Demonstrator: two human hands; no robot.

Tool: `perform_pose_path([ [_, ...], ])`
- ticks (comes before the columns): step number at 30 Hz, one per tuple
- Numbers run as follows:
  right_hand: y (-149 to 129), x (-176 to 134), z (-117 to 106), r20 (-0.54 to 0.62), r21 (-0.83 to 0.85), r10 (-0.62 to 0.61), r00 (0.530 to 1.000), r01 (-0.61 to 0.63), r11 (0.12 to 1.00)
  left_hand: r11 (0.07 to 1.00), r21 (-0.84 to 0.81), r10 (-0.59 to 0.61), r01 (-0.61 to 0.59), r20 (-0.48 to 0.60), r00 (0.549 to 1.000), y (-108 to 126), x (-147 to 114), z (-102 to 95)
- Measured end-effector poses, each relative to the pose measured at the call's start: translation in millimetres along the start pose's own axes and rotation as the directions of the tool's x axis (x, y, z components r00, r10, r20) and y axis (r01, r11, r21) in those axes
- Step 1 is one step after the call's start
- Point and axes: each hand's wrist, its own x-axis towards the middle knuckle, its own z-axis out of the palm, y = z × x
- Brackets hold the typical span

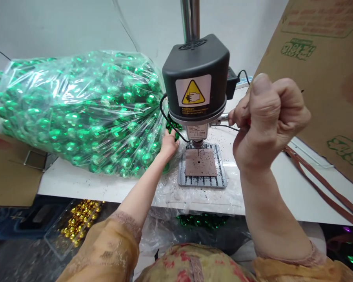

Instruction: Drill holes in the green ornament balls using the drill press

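Note:
A small black drill press [195,84] with a yellow warning sticker stands on a white table. My right hand [266,121] is closed around its feed handle at the right side; the fist hides most of the handle. At the mouth of a clear plastic bag [85,113], full of shiny green faceted balls, my left hand [170,144] has its fingers curled on a green ball [173,127]; its fingertips are partly hidden. Under the drill chuck [198,143], a brown square plate [206,166] with a small dark hole lies on the slotted metal base [220,181].
Dark shavings lie around the base. Plastic film [170,192] covers the table's front edge. A large cardboard box [317,78] leans at right beside a brown strap [320,184]. Below left, a clear tub [59,244] holds gold balls [82,219]; more green balls [202,220] are beneath the table.

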Motion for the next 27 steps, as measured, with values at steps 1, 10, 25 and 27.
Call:
perform_pose_path([
  [1, 0, 0, 0, 0.001, -0.009, -0.004, 1.0, 0.004, 1.0, 0.997, -0.083, 0.006, -0.009, -0.03, 1.0, 0, -8, -5.6],
  [10, 1, -2, 0, -0.004, -0.037, -0.013, 1.0, 0.013, 0.999, 0.194, -0.932, -0.107, 0.306, 0.29, 0.951, 17, -98, -54.9],
  [25, -2, -3, 1, 0.025, -0.018, 0.009, 1.0, -0.008, 1.0, 0.522, -0.811, -0.064, 0.266, 0.274, 0.96, 24, -112, -5.0],
  [27, -2, -3, 1, 0.016, -0.005, 0.004, 1.0, -0.004, 1.0, 0.534, -0.805, -0.052, 0.259, 0.275, 0.96, 25, -110, -3.0],
])
